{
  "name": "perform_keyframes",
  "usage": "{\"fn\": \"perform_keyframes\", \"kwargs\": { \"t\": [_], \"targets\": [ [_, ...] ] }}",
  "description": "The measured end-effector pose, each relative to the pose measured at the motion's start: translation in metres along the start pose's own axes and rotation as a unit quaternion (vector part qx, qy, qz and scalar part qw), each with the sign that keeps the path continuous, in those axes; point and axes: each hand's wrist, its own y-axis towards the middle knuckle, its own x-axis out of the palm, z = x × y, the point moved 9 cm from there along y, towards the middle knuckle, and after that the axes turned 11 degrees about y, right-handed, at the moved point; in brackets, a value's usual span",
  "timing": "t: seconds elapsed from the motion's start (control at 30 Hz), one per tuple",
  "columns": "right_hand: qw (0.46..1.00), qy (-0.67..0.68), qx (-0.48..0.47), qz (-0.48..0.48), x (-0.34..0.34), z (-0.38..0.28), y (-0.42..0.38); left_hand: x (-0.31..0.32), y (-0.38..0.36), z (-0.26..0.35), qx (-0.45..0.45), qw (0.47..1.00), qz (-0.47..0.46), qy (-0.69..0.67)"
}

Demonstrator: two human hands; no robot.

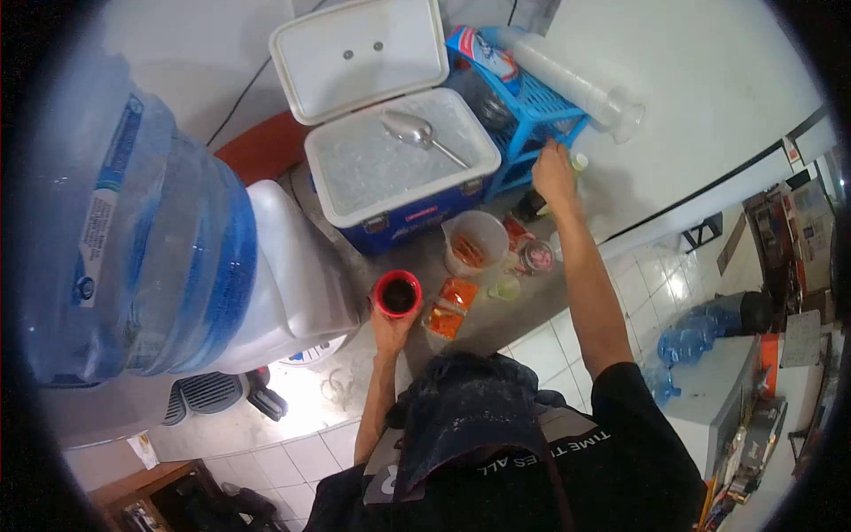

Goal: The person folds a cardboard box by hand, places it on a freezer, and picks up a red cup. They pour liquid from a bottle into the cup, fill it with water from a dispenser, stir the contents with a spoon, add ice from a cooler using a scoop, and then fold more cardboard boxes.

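On the dark shirt at the bottom of the head view, pale capitals read "TIME" and "ALL", with a word between them that is hard to make out, and a large "R" shows on its grey panel. The blue cooler carries a small red label on its front with larger pale lettering under it, too small to read. The big water bottle bears a blue-and-white strip of print that cannot be read, and the lettering on the blue, white and red packet atop the blue rack is not legible either. The left hand comes up from the lower edge, forearm nearly upright in the view, its grip wrapped around the red cup of dark liquid. The cup is over the grey tabletop, in front of the cooler and left of the orange packets. The right arm reaches farther forward, with the elbow out to the side and the forearm slanting inward; the right hand is at the rack's near edge, beside a white-capped bottle, fingers bent. Whether its grip holds anything cannot be told. A clear tub and a jar stand between the hands, and a metal scoop lies on the cooler's ice.
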Motion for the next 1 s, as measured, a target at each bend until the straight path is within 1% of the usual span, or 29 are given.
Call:
{"fn": "perform_keyframes", "kwargs": {
  "t": [0.03,0.1,0.13,0.17,0.2,0.23,0.27,0.33,0.37,0.4,0.43,0.47,0.57,0.63,0.67,0.73,0.77,0.83,0.87,0.9,0.93,0.97,1.0],
  "targets": [
    [1.0,0.005,-0.008,0.005,0.009,-0.001,0.011,0.002,0.001,-0.007,0.006,0.999,-0.001,0.035],
    [0.999,-0.02,-0.018,-0.023,0.031,0.003,0.031,0.001,-0.001,-0.014,0.008,0.999,0.005,0.035],
    [0.999,-0.018,-0.024,-0.019,0.043,0.01,0.041,0.003,-0.001,-0.014,0.003,0.999,0.001,0.034],
    [0.998,-0.048,-0.04,-0.017,0.056,0.018,0.051,-0.001,-0.001,0.001,-0.002,0.999,-0.001,0.032],
    [0.995,-0.079,-0.055,-0.017,0.058,0.013,0.055,-0.001,0.001,-0.003,0.0,1.0,0.002,0.031],
    [0.997,-0.031,-0.074,-0.011,0.057,0.012,0.053,0.001,0.001,-0.007,0.004,1.0,0.002,0.029],
    [0.997,-0.031,-0.074,-0.012,0.058,0.016,0.05,0.003,0.0,-0.012,0.006,1.0,-0.002,0.028],
    [0.994,-0.052,-0.06,-0.077,0.061,0.02,0.044,0.005,0.0,-0.013,-0.002,1.0,-0.005,0.026],
    [0.994,-0.055,-0.057,-0.079,0.061,0.021,0.042,0.006,0.0,-0.014,-0.01,1.0,-0.005,0.024],
    [0.996,-0.027,-0.064,-0.06,0.059,0.021,0.04,0.006,-0.002,-0.014,-0.014,1.0,-0.01,0.024],
    [0.997,0.002,-0.071,-0.039,0.057,0.02,0.037,0.004,-0.001,-0.01,-0.005,0.999,-0.006,0.049],
    [0.997,0.0,-0.067,-0.04,0.056,0.024,0.033,0.002,0.0,-0.007,0.005,0.997,-0.003,0.073],
    [0.999,0.019,-0.046,-0.015,0.016,-0.003,0.0,0.009,0.0,-0.025,-0.01,0.999,-0.018,0.043],
    [0.993,0.103,-0.047,0.02,-0.017,-0.031,-0.031,0.005,0.002,-0.009,-0.017,0.999,-0.022,0.024],
    [0.993,0.104,-0.047,0.017,-0.023,-0.05,-0.044,0.004,0.002,-0.004,-0.024,0.999,-0.025,0.006],
    [0.957,0.255,-0.13,-0.045,-0.017,-0.1,-0.068,0.007,0.002,-0.014,-0.015,1.0,-0.008,0.02],
    [0.957,0.257,-0.127,-0.047,-0.005,-0.111,-0.069,0.007,0.001,-0.018,-0.002,0.999,0.005,0.034],
    [0.943,0.173,-0.284,-0.028,0.012,-0.15,-0.066,0.007,0.003,-0.015,-0.002,0.999,-0.003,0.033],
    [0.942,0.176,-0.286,-0.03,0.025,-0.149,-0.053,0.006,0.002,-0.011,0.0,0.999,-0.01,0.031],
    [0.953,0.104,-0.279,-0.059,0.051,-0.147,-0.037,0.002,0.001,-0.007,-0.001,0.999,-0.005,0.033],
    [0.957,0.034,-0.276,-0.086,0.071,-0.153,-0.025,0.001,0.002,-0.005,-0.021,0.999,-0.024,0.016],
    [0.955,0.037,-0.283,-0.085,0.078,-0.154,-0.019,0.004,0.003,-0.004,-0.041,0.998,-0.048,-0.004],
    [0.956,0.03,-0.27,-0.106,0.084,-0.152,-0.011,0.005,0.004,-0.006,-0.039,0.998,-0.04,-0.003]
  ]
}}
